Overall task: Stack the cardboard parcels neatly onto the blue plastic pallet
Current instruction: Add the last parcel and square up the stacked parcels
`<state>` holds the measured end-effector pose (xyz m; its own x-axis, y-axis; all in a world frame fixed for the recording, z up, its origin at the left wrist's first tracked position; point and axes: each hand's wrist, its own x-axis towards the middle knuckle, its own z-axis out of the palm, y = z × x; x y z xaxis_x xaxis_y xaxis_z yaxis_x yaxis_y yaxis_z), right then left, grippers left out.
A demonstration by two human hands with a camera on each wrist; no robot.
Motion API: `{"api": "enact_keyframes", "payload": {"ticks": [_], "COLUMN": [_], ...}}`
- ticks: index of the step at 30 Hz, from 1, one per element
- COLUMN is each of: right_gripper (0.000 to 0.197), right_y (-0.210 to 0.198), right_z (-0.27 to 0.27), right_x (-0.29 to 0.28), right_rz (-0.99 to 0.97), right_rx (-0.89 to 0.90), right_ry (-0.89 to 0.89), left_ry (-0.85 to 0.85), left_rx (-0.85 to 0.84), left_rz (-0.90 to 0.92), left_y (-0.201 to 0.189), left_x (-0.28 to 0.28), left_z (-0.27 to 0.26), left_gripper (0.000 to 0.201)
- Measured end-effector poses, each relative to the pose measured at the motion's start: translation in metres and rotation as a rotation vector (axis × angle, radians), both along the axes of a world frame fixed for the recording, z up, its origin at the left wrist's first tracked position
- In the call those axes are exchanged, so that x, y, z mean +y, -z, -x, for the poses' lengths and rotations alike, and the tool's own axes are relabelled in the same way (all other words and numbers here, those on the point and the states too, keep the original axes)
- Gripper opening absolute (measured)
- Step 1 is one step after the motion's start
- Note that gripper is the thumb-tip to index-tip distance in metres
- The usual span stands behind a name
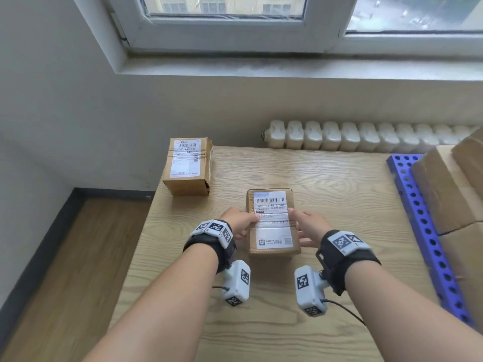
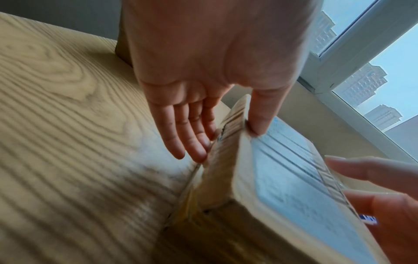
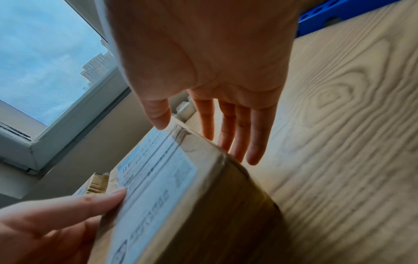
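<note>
Two loose parcels on the table, plus a stack on the pallet at the right edge, at least two boxes there, cut off by the frame so exact count unclear

Near parcel, centre of the table, label up, long side running near to far. Left hand on its left side, right hand on its right side. Left wrist view: left fingers straight along the left wall, thumb tip pressed on the top edge by the label. Right wrist view: right fingers straight, spread a little, down beside the right wall, thumb tip at the top edge; contact of the fingers with the wall not clear, blurred. Neither hand curled round the box, both flat and extended. Cannot tell if the box is lifted or sitting on the wood

Far parcel at the far left corner of the table, just inside the left and far edges, well apart from the near one, label up, flap on its right side slightly loose

Pallet blue, holed, runs near to far along the table's right edge; bare holed strip shows left of the stack. Open wood between near parcel and pallet, and in front of the hands to the near edge. Radiator behind the far edge, window above
</note>
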<state>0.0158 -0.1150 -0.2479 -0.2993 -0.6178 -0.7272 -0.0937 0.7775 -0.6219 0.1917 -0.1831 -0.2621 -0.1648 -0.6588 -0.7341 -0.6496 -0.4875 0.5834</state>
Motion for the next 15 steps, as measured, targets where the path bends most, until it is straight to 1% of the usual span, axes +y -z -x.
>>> {"api": "enact_keyframes", "payload": {"ticks": [2, 5, 9, 15], "right_gripper": [0.035, 0.025, 0.027, 0.034], "right_y": [-0.006, -0.018, -0.035, -0.065], "right_z": [0.0, -0.001, 0.0, 0.017], "right_x": [0.015, 0.04, 0.078, 0.145], "right_rz": [0.01, 0.038, 0.091, 0.163], "right_rx": [0.004, 0.006, 0.032, 0.105], "right_ry": [0.016, 0.034, 0.054, 0.11], "left_ry": [0.026, 0.059, 0.091, 0.185], "left_rx": [0.006, 0.018, 0.057, 0.136], "left_rz": [0.013, 0.048, 0.107, 0.191], "left_y": [-0.005, -0.013, -0.032, -0.061], "left_x": [0.014, 0.037, 0.068, 0.116], "left_z": [-0.002, -0.003, -0.001, 0.018], "left_gripper": [0.029, 0.032, 0.053, 0.054]}}
